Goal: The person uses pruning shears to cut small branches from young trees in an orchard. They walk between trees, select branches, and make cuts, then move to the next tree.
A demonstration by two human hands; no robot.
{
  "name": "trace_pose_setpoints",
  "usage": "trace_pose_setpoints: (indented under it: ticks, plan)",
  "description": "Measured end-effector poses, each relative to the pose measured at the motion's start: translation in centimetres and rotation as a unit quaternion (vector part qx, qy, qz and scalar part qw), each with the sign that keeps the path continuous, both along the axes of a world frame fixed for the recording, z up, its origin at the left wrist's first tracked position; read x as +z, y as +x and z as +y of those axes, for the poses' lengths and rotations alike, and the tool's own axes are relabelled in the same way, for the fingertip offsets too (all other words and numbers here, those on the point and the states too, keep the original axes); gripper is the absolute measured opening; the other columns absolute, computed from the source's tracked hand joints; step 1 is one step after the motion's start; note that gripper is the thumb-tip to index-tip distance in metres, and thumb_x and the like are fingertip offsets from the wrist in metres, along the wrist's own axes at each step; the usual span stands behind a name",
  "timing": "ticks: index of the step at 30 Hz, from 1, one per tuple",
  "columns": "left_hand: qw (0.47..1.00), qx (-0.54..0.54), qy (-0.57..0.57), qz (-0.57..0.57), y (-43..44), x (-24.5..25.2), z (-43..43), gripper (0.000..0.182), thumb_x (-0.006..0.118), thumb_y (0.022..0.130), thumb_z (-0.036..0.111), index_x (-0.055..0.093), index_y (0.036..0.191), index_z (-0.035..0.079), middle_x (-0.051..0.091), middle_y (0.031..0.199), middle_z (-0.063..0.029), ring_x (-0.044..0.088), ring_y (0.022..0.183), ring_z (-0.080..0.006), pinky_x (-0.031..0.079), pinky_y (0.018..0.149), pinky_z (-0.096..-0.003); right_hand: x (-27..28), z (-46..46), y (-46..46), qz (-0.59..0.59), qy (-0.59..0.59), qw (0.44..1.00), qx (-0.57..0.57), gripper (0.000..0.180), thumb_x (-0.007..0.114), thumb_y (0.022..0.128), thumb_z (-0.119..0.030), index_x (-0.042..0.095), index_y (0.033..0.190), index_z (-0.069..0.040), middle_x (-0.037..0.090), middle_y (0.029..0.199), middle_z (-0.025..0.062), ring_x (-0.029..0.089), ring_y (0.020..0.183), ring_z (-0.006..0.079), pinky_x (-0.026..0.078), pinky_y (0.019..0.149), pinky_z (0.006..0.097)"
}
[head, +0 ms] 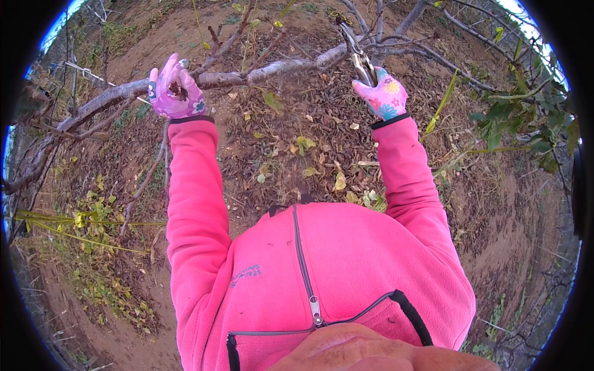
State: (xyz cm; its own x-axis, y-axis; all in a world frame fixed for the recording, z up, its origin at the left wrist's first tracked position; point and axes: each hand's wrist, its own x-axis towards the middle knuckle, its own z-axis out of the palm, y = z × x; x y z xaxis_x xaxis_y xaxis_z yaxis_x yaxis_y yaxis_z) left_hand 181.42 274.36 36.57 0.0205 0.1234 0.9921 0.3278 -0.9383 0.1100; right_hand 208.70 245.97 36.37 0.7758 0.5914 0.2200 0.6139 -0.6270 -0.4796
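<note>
My left hand (176, 90), in a flowered glove, is by a thick bare tree branch (274, 70) that runs across the upper view. Its fingers are curled around a small brown shriveled thing (177, 91), perhaps a dried leaf or fruit. A flowered pink glove also covers my right hand (383, 95), shut on the handles of a metal hand tool (355, 53), which looks like pliers or pruning shears. The tool points up and away, over the branch, with something dark at its tip. Whether its jaws are closed is not clear.
Side twigs (232, 39) rise from the branch. Yellow ties (441, 104) stretch at the right, and more yellow ties (80, 219) at the left. A leafy shoot (503, 120) hangs at the right. Dry leaves (297, 139) and weeds cover the soil slope below.
</note>
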Motion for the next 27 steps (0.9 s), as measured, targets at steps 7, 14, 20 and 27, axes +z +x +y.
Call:
trace_pose_setpoints:
  ticks: [7, 14, 20, 27]
  plan:
    - [1.000, -0.016, 0.006, -0.010, 0.1, 0.0, 0.2, 0.025, 0.048, 0.093, 0.030, 0.064, 0.092, 0.011, 0.068, 0.105, -0.0057, 0.060, 0.094, -0.0240, 0.037, 0.097, -0.0367, 0.5, -0.4, 0.3, 0.013, -0.014, 1.000, 0.024, 0.065, 0.068, 0.070, -0.052, 0.059, 0.117, -0.009, 0.068, 0.097, 0.0121, 0.064, 0.092, 0.0285, 0.046, 0.082, 0.0357]
    - [1.000, -0.012, -0.005, -0.008, 0.1, -0.3, 0.2, 0.023, 0.049, 0.093, 0.029, 0.061, 0.095, 0.010, 0.068, 0.106, -0.0080, 0.060, 0.096, -0.0226, 0.037, 0.097, -0.0361, 1.2, 0.1, 0.1, 0.023, -0.024, 0.999, 0.011, 0.076, 0.061, 0.065, -0.055, 0.056, 0.122, -0.005, 0.065, 0.105, 0.0197, 0.062, 0.100, 0.0324, 0.046, 0.088, 0.0377]
    - [0.999, -0.031, 0.017, -0.017, 0.1, -0.2, 0.4, 0.022, 0.048, 0.093, 0.028, 0.061, 0.094, 0.010, 0.068, 0.106, -0.0077, 0.060, 0.096, -0.0221, 0.037, 0.097, -0.0367, 1.3, 0.5, 0.1, 0.025, -0.006, 1.000, 0.013, 0.077, 0.061, 0.065, -0.056, 0.056, 0.122, -0.003, 0.065, 0.104, 0.0218, 0.062, 0.099, 0.0330, 0.046, 0.088, 0.0380]
    - [1.000, -0.009, 0.027, -0.012, 0.0, -0.3, 0.8, 0.018, 0.049, 0.092, 0.025, 0.060, 0.093, 0.010, 0.068, 0.103, -0.0074, 0.064, 0.089, -0.0209, 0.038, 0.097, -0.0365, 1.6, 0.7, -0.1, -0.029, -0.035, 0.999, -0.018, 0.074, 0.060, 0.067, -0.054, 0.056, 0.119, -0.002, 0.064, 0.104, 0.0219, 0.062, 0.098, 0.0349, 0.046, 0.087, 0.0395]
